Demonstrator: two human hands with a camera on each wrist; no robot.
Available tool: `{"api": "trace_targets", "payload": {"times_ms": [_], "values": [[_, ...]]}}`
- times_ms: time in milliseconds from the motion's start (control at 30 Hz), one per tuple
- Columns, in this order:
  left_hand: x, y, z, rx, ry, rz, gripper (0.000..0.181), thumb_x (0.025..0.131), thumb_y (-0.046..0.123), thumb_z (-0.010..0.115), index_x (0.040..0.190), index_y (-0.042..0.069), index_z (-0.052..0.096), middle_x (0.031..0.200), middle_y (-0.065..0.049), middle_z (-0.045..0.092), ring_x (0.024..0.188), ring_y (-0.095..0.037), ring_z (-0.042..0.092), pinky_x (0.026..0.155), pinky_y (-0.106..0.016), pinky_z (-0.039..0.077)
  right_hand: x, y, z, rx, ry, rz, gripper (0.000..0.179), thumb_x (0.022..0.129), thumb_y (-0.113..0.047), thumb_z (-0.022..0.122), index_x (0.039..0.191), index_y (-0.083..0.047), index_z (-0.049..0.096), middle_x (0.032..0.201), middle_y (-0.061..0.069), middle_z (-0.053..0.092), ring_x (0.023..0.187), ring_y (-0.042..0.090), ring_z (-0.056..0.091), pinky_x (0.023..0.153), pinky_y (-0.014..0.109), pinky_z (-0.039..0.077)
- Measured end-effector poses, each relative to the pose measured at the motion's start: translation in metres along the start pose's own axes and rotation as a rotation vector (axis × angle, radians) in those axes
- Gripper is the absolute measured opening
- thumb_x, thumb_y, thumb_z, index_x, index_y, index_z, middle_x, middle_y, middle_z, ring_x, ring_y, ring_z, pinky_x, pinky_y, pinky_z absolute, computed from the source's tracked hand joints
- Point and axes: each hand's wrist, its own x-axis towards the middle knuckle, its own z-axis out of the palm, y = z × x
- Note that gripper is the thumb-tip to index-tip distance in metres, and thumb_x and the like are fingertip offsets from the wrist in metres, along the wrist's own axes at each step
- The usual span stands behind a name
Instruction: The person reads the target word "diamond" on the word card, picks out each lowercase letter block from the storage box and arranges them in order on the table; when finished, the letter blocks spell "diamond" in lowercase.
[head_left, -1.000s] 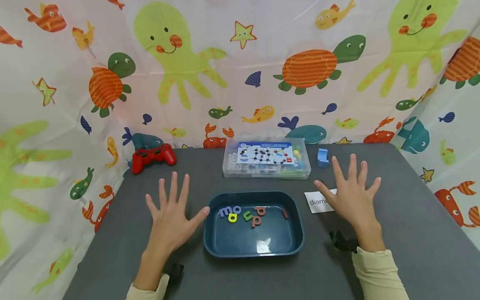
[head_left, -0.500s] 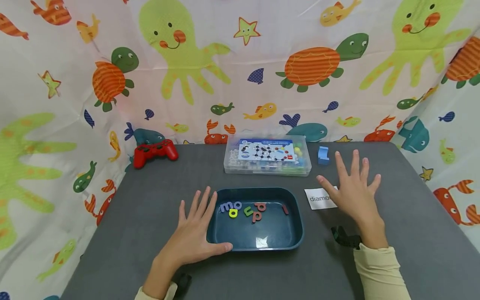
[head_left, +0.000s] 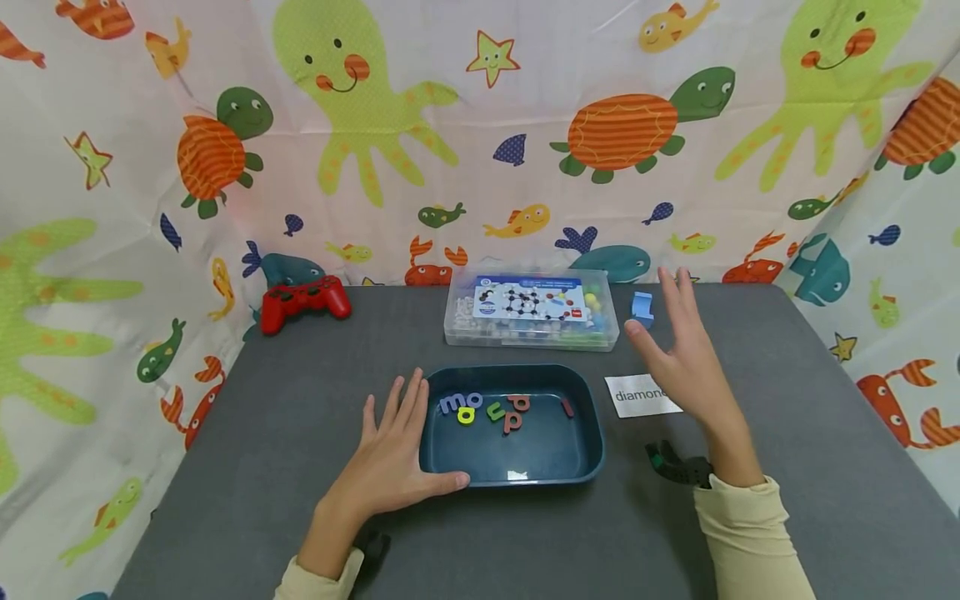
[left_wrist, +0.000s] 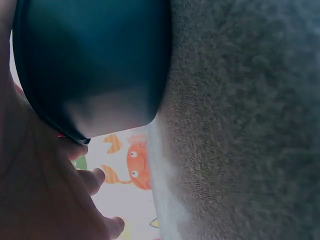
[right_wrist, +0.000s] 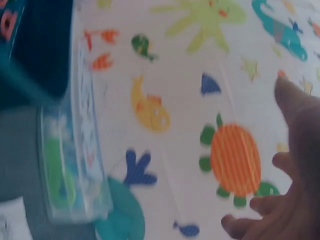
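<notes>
Grey table (head_left: 525, 542) bears controller (head_left: 306, 302), box (head_left: 531, 310), block (head_left: 642, 308), card (head_left: 633, 396), tray (head_left: 510, 458)

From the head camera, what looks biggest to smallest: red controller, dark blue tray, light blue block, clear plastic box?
1. Dark blue tray
2. Clear plastic box, nearly as wide but less tall in the picture
3. Red controller
4. Light blue block
</notes>
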Motion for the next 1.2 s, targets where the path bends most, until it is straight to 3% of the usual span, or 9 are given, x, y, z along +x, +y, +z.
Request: {"api": "trace_targets", "payload": {"times_ms": [167,400,600,767,967,1200], "values": [[0.003,-0.001,0.0,-0.024,-0.011,-0.012,0.14,0.077,0.09,0.068,0.172,0.006,0.008,0.18,-0.008,-0.004,0.164,-0.036,-0.005,0.121,-0.076,-0.004,0.01,-0.025,0.017,0.124,-0.052,-0.094,0.085,0.106,-0.031,0.068,0.174,-0.03,0.018,0.18,-0.004,0.002,0.164,0.032,0.006,0.116,0.081,0.015],[0.004,-0.001,0.0,-0.042,-0.034,-0.039,0.142,0.076,0.088,0.071,0.172,0.005,0.008,0.179,-0.01,-0.003,0.164,-0.037,-0.005,0.121,-0.076,-0.004,0.019,-0.048,0.045,0.227,-0.203,-0.199,0.083,0.105,-0.023,0.069,0.173,-0.031,0.022,0.179,-0.011,0.005,0.164,0.025,0.005,0.118,0.079,0.014],[0.006,0.001,0.0,-0.055,-0.051,-0.052,0.142,0.076,0.086,0.074,0.172,0.006,0.008,0.179,-0.009,-0.004,0.164,-0.036,-0.006,0.121,-0.075,-0.005,0.021,-0.05,0.065,0.203,-0.32,-0.232,0.084,0.104,-0.028,0.071,0.173,-0.028,0.023,0.179,-0.007,0.01,0.164,0.024,0.008,0.12,0.077,0.015],[0.007,0.002,0.0,-0.061,-0.064,-0.06,0.143,0.075,0.087,0.073,0.173,0.006,0.008,0.179,-0.009,-0.005,0.164,-0.037,-0.007,0.121,-0.076,-0.005,0.018,-0.047,0.078,0.197,-0.391,-0.237,0.085,0.102,-0.026,0.075,0.172,-0.024,0.027,0.177,0.002,0.024,0.16,0.03,0.026,0.12,0.072,0.025],[0.008,0.001,-0.001,-0.067,-0.06,-0.056,0.143,0.075,0.087,0.073,0.173,0.007,0.007,0.179,-0.008,-0.006,0.163,-0.036,-0.008,0.12,-0.076,-0.005,0.02,-0.042,0.091,0.182,-0.461,-0.29,0.079,0.101,-0.02,0.078,0.168,-0.016,0.037,0.166,0.011,0.043,0.14,0.037,0.052,0.112,0.067,0.043],[0.009,0.0,-0.001,-0.082,-0.057,-0.045,0.142,0.076,0.086,0.074,0.173,0.009,0.004,0.179,-0.007,-0.007,0.163,-0.036,-0.008,0.12,-0.077,-0.004,0.024,-0.04,0.099,0.096,-0.573,-0.283,0.07,0.099,-0.016,0.08,0.161,-0.01,0.049,0.146,0.018,0.06,0.122,0.039,0.062,0.101,0.061,0.053]]}}
